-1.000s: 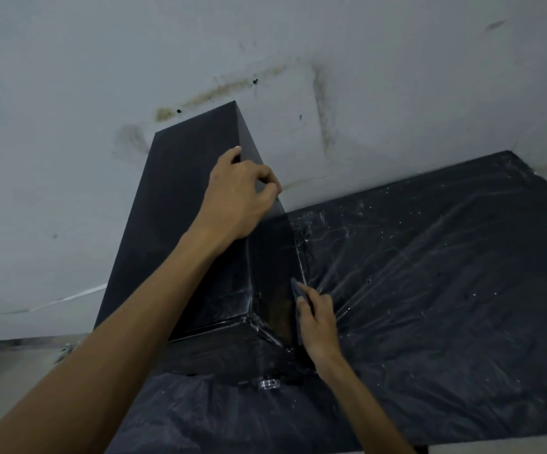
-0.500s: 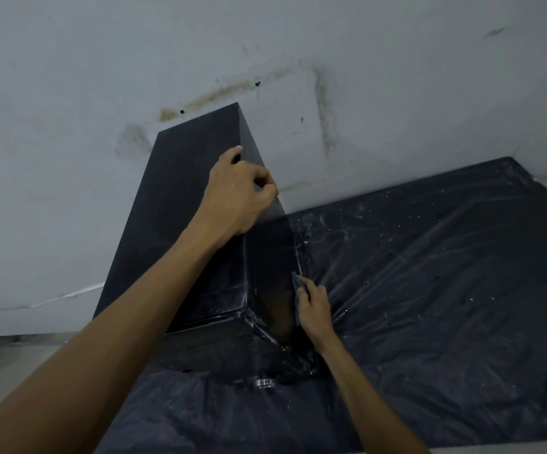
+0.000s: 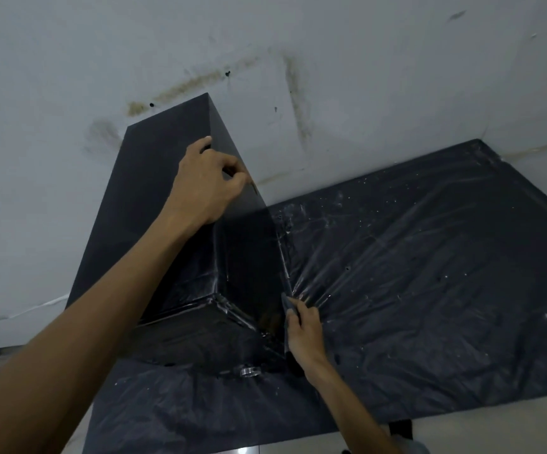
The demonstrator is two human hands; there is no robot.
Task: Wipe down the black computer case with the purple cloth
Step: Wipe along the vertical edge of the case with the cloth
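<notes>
Black computer case [image 3: 154, 198] stood upright on a black plastic sheet [image 3: 429, 273], long axis vertical, back close to the wall [image 3: 364, 60]. Purple cloth [image 3: 288, 311] showed only as a thin sliver low on the case's right side panel, pressed there by the straight fingers of the right hand [image 3: 305, 332]. Left hand [image 3: 205, 188] gripped the top right edge, fingers curled over it. Most of the panel lay above the right hand, the nearer one; judged the next stroke should run upward.

black computer case [image 3: 154, 198] stands upright, a seemingly purple cloth [image 3: 286, 304] flat against its lower right side.
</notes>
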